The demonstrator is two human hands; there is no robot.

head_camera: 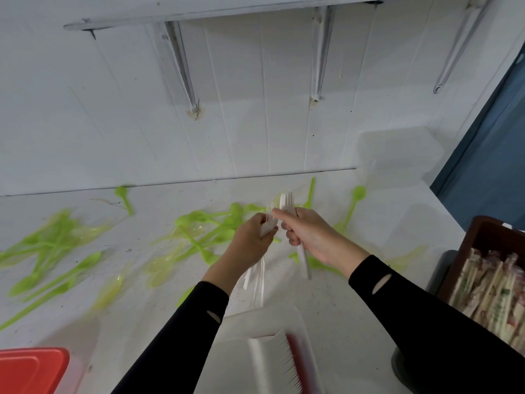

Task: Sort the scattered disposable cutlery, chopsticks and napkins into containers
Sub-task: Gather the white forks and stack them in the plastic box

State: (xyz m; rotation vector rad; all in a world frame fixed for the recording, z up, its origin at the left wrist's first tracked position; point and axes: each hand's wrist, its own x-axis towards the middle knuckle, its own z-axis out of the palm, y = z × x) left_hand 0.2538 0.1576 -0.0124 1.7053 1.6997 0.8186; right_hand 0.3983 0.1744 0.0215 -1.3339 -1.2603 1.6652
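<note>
Both hands are raised over the middle of the white counter (369, 223). My left hand (250, 240) grips a bundle of white plastic forks (257, 282), handles hanging down. My right hand (309, 237) grips a second bunch of white forks (285, 201), tines pointing up, handles (304, 260) sticking out below. The two hands almost touch. Green plastic spoons (204, 223) and several pale yellow ones (164, 265) lie scattered across the counter. At the near edge a white container (272, 317) holds a stack of white forks (281, 362).
A brown box (483, 231) at the right holds paper-wrapped chopsticks (494, 294). A red-lidded tub (31, 368) sits at the bottom left. A clear empty tub (400, 155) stands at the back right by the white wall. A dark round object (397, 362) lies below the brown box.
</note>
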